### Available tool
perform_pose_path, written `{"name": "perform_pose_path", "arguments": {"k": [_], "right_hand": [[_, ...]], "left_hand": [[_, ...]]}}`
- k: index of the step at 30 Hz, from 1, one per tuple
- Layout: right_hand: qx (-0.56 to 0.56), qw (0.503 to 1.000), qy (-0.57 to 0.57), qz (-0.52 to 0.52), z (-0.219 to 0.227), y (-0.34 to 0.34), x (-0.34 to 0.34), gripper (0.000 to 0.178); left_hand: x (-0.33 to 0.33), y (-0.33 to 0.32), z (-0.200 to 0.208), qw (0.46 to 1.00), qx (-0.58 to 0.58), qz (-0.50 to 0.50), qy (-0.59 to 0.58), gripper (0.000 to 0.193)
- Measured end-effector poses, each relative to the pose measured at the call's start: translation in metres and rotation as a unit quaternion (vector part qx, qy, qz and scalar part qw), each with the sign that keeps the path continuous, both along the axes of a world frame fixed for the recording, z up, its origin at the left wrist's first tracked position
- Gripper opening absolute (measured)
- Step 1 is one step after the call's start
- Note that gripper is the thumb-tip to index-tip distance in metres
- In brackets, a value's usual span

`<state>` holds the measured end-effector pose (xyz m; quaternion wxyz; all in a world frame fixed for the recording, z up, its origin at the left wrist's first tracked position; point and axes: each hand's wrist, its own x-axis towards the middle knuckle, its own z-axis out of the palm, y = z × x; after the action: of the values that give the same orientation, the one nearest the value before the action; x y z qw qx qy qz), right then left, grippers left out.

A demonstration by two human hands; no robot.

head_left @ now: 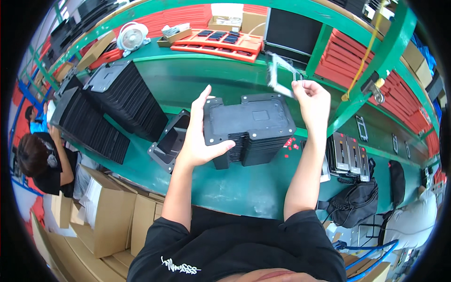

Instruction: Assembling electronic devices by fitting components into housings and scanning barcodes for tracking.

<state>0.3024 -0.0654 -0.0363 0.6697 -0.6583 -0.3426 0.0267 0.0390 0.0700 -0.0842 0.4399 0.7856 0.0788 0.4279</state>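
Note:
In front of me stands a stack of black plastic trays (249, 117) with notched edges and small round dots at the corners. My left hand (199, 136) grips the left side of the top tray, its thumb lying over the near edge. Up at the right, my right hand (312, 98) pinches a thin pale rectangular frame (276, 77), raised beyond the stack's far right corner and partly blurred. Beside my left wrist, a loose black tray (162, 152) lies tilted on the green table (225, 188). Small red pieces (291, 144) are scattered right of the stack.
Tall stacks of black trays (120, 89) stand at the left. A white fan (133, 36) and orange trays (221, 42) sit on the shelf. Boxed items (345, 155) and a black backpack (352, 202) are at right. Cardboard boxes (112, 211) and a seated person (47, 160) are left.

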Motion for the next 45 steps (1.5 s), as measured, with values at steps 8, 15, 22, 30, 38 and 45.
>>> {"name": "perform_pose_path", "arguments": {"k": [8,15,22,30,38,45], "right_hand": [[-0.263,0.867,-0.388,-0.171,0.027,-0.013,-0.101,0.023],[-0.27,0.88,-0.373,-0.121,0.029,-0.02,-0.117,0.023],[-0.297,0.886,-0.334,-0.123,0.031,-0.018,-0.112,0.023],[-0.28,0.872,-0.375,-0.147,0.023,-0.014,-0.109,0.022],[-0.278,0.884,-0.341,-0.16,0.027,-0.007,-0.111,0.021],[-0.278,0.887,-0.352,-0.11,0.029,-0.019,-0.113,0.025]], "left_hand": [[0.002,-0.004,0.001,1.0,-0.012,-0.012,-0.01,0.131],[0.003,0.0,-0.003,1.0,-0.004,-0.015,-0.022,0.131],[0.003,-0.001,0.002,1.0,-0.02,-0.022,-0.001,0.134],[0.004,0.0,-0.003,1.0,-0.017,-0.02,-0.002,0.134],[0.003,0.0,-0.003,1.0,-0.02,-0.018,-0.015,0.13],[0.003,-0.003,-0.005,0.999,-0.01,-0.01,-0.032,0.116]]}}
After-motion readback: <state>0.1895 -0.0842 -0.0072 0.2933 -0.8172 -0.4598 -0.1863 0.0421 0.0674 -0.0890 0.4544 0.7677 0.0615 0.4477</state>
